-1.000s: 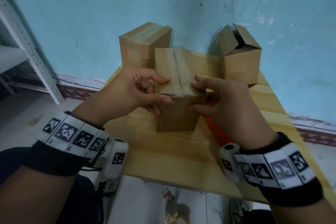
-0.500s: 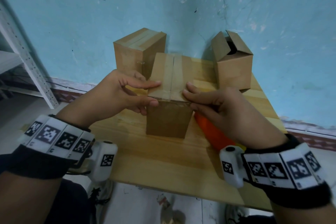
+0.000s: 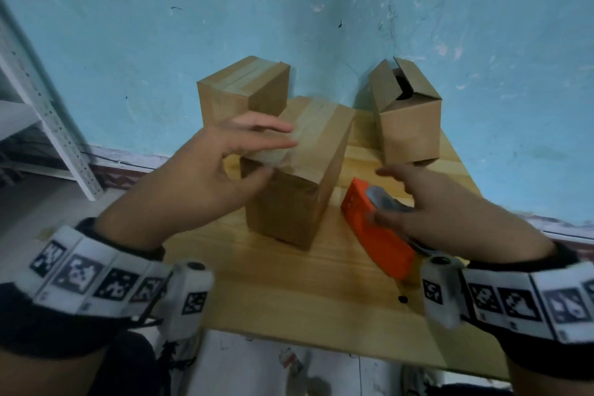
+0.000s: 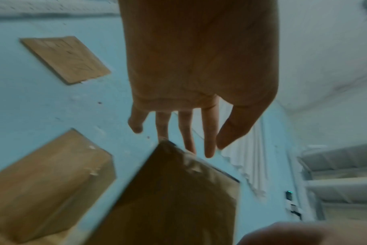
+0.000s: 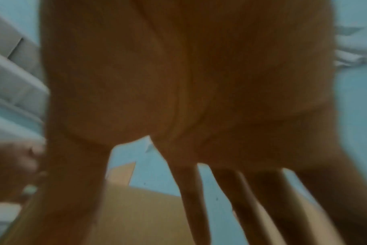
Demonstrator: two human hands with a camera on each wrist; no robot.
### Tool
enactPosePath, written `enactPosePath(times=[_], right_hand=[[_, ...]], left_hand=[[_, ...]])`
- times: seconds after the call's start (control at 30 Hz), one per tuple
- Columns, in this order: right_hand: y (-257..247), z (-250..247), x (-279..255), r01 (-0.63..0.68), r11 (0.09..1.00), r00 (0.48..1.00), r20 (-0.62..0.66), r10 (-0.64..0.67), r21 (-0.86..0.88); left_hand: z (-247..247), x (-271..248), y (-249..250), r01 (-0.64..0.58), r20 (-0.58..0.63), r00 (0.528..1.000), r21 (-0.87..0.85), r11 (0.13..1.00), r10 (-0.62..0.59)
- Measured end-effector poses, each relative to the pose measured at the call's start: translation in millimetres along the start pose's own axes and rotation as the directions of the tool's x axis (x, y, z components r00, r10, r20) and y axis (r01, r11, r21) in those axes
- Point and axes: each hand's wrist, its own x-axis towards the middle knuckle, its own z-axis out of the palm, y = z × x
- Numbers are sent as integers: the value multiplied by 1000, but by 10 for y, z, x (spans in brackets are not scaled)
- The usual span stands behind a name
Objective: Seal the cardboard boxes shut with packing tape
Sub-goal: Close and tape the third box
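The middle cardboard box point(image 3: 302, 190) stands on the wooden table point(image 3: 289, 286) with brown tape along its top seam. My left hand point(image 3: 273, 154) lies over its near top edge, fingers straight on the tape and thumb against the front face; the left wrist view shows those fingers point(image 4: 207, 140) spread above the box point(image 4: 178, 190). My right hand point(image 3: 385, 196) hovers with spread fingers over the orange tape dispenser point(image 3: 369, 235), which lies on the table to the right of the box; whether it touches is unclear. The right wrist view is blurred and shows straight fingers point(image 5: 191, 199).
A taped box point(image 3: 241, 90) stands at the back left against the blue wall. A box with raised flaps point(image 3: 408, 119) stands at the back right. A white metal shelf point(image 3: 48, 125) is at the left, off the table. The table's near edge point(image 3: 321, 347) is close to me.
My right hand has left the middle box and moved right, over the orange dispenser. My left hand's fingers have straightened over the top. The box now stands turned at an angle.
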Motion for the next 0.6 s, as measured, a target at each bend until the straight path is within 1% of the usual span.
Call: enactPosePath(times=[0.03,0.07,0.1,0.13,0.17,0.2,0.23,0.27,0.3,0.33,0.4,0.47,0.53,0.6], right_hand=[[-10,30,-1,-89,993,988,122,97,-71],[-14,69,4,-135,983,967,200,157,-121],[-18,99,9,-148,977,959,219,180,-154],[-22,106,13,-144,974,965,195,177,-175],[-13,103,19,-139,974,973,159,168,-180],[4,93,20,-149,974,974,143,173,-170],[31,87,19,-173,973,968,155,197,-154],[59,85,17,-204,968,957,181,229,-145],[94,88,17,-232,961,943,206,259,-149],[119,91,14,-245,958,936,222,274,-150],[160,83,0,-218,970,949,207,237,-107],[179,57,-21,-165,986,975,142,169,-40],[212,35,-31,-135,990,985,102,138,-36],[249,19,-14,-113,993,988,102,116,-36]], left_hand=[[58,13,114,14,3,1000,55,998,-14],[133,31,197,48,16,999,145,988,-51],[213,55,263,95,37,993,270,958,-109],[282,71,290,153,53,981,392,907,-188],[341,80,286,204,53,964,480,853,-260],[379,83,261,246,33,951,521,817,-307],[393,79,224,267,3,949,526,807,-316],[384,73,198,269,-21,953,509,817,-301],[354,58,173,258,-33,961,476,841,-276],[317,50,150,241,-18,966,434,868,-259],[262,43,107,189,40,976,345,919,-216],[214,55,61,161,33,983,296,942,-178],[176,64,22,166,0,985,287,943,-174],[157,63,-8,146,-14,989,344,928,-150]])
